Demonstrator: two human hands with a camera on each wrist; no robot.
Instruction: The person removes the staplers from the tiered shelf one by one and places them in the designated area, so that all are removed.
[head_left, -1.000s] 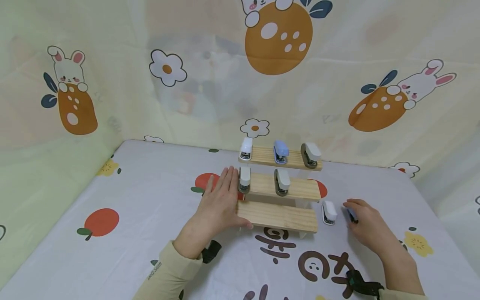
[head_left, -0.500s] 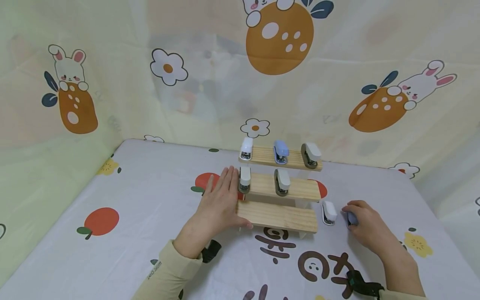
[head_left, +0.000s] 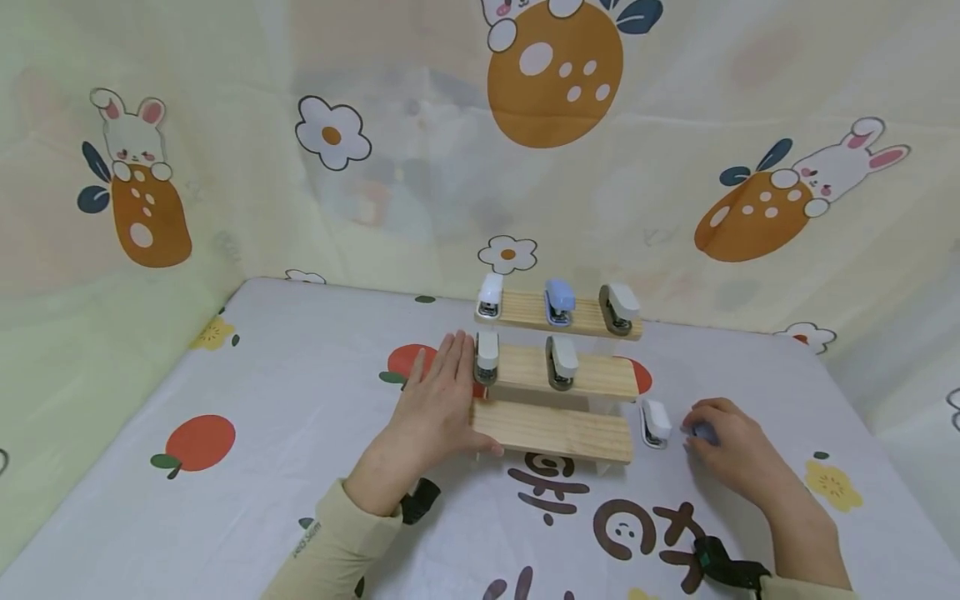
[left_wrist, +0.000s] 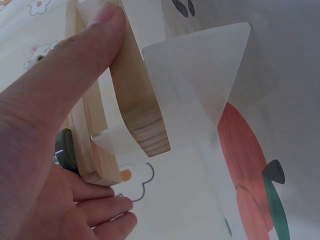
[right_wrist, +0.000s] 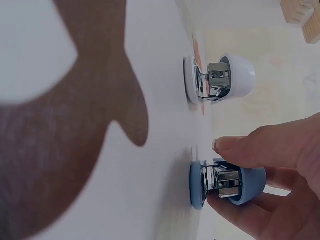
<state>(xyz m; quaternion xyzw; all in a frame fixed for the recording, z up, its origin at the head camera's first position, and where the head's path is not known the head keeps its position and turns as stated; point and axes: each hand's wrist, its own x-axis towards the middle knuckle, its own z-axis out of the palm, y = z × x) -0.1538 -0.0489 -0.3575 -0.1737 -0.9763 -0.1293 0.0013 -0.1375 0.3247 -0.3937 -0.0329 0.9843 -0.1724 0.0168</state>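
My right hand [head_left: 731,446] pinches a small blue stapler [right_wrist: 227,182] between thumb and fingers, at the tablecloth right of the rack. Whether its base touches the cloth, I cannot tell. Just left of it a white stapler [head_left: 656,423] stands upright on the cloth. My left hand [head_left: 433,421] rests, fingers straight, along the left end of a three-step wooden rack, its thumb [left_wrist: 75,62] on the lowest board [head_left: 555,431]. Two grey-white staplers, one at the left [head_left: 487,357] and one mid-board [head_left: 562,362], stand on the middle board [head_left: 603,377].
On the top board [head_left: 525,310] stand a white stapler [head_left: 490,296], a blue stapler [head_left: 559,302] and a grey-white stapler [head_left: 619,309]. Clear supports [left_wrist: 195,70] hold up the boards. A patterned curtain [head_left: 420,200] hangs behind the table.
In my right hand the blue stapler has turned; its dark underside showed earlier, and now its blue top faces up. The left hand keeps its place at the rack.
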